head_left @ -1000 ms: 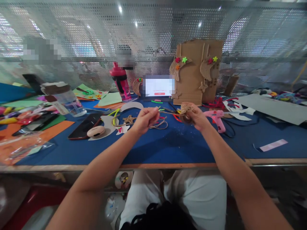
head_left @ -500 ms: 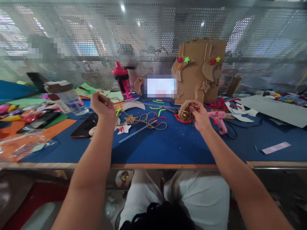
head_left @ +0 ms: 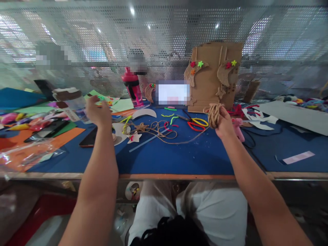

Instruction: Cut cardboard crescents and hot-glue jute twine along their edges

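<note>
Far left of the bottle (head_left: 132,87), at the near edge of the mat (head_left: 166,157), lies a clear bag (head_left: 23,153) with orange stuff inside. Orange paper (head_left: 64,135) lies just beside it, toward the bottle. A clear jar (head_left: 70,104) with a brown lid stands left of the bottle, behind the paper.

The left hand (head_left: 98,111) hovers left of the bottle and nearer the person, just right of the jar. Its back faces the camera and the fingers are loosely curled; whether it pinches anything cannot be told. A dark phone (head_left: 88,139) lies under its wrist.

In front of the bottle a white star (head_left: 134,137) and a brown star (head_left: 140,127) lie close together. Loose twine (head_left: 164,131) lies in loops on the mat, in front and slightly right of the bottle. One strand runs from the loops rightward and up to the coil (head_left: 214,114). A blurred screen (head_left: 173,93) stands just right of the bottle. Scissors (head_left: 196,123) with red and yellow handles lie between the loops and the coil.

The right hand (head_left: 225,124) is well right of the bottle, raised off the mat, with its fingers closed around the coil, which sticks up above the fist. A cardboard box (head_left: 215,78) with small coloured flowers stands right of the bottle, behind that hand. A pink glue gun (head_left: 239,134) lies partly hidden by the hand. Farther right are a grey sheet (head_left: 294,116) and, nearer the edge, a pale strip (head_left: 298,157).
</note>
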### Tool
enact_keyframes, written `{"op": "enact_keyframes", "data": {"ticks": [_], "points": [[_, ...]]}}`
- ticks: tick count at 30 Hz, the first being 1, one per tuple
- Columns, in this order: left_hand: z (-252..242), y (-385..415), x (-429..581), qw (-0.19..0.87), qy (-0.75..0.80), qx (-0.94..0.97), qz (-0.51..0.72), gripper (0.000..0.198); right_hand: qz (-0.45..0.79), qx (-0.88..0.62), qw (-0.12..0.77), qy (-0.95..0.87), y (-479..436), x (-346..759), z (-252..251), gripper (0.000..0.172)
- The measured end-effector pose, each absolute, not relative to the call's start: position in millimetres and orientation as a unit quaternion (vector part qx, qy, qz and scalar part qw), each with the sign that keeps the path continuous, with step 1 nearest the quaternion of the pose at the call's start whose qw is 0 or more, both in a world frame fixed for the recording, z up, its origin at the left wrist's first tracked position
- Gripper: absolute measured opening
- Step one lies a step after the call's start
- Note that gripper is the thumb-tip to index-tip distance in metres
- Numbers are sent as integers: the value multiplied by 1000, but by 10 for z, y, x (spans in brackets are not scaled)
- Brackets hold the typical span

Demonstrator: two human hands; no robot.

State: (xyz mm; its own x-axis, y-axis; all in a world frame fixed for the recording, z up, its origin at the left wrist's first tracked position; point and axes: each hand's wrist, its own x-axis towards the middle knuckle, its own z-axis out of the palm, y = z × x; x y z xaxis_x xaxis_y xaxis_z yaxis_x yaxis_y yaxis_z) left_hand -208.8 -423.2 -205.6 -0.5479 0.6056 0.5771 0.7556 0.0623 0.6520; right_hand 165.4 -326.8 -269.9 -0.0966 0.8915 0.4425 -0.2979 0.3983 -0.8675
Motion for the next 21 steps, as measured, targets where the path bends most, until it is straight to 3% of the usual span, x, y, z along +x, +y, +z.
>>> {"op": "enact_keyframes", "data": {"ticks": [4,6,10,12,14,18,21], "points": [[-2277,-4086,-1503,18,-700,-586,-407,27,534,-253,579,-562,-3408,1515,-2709,35],[-2430,-4059,-1075,-82,-621,-703,-337,30,563,-248,550,-565,-3497,1431,-2708,33],[-2695,-4187,-432,-269,-473,-800,-253,54,611,-237,497,-569,-3655,1327,-2693,34],[-2777,-4271,-318,-447,-360,-789,-221,49,627,-234,482,-565,-3691,1331,-2679,34],[-2835,-4311,-301,-549,-305,-752,-199,43,639,-227,484,-553,-3695,1369,-2654,33],[-2907,-4249,-326,-536,-359,-700,-307,36,659,-186,507,-523,-3676,1457,-2589,27],[-2896,-4206,-295,-518,-372,-667,-385,48,663,-169,499,-532,-3709,1422,-2579,22]]}}
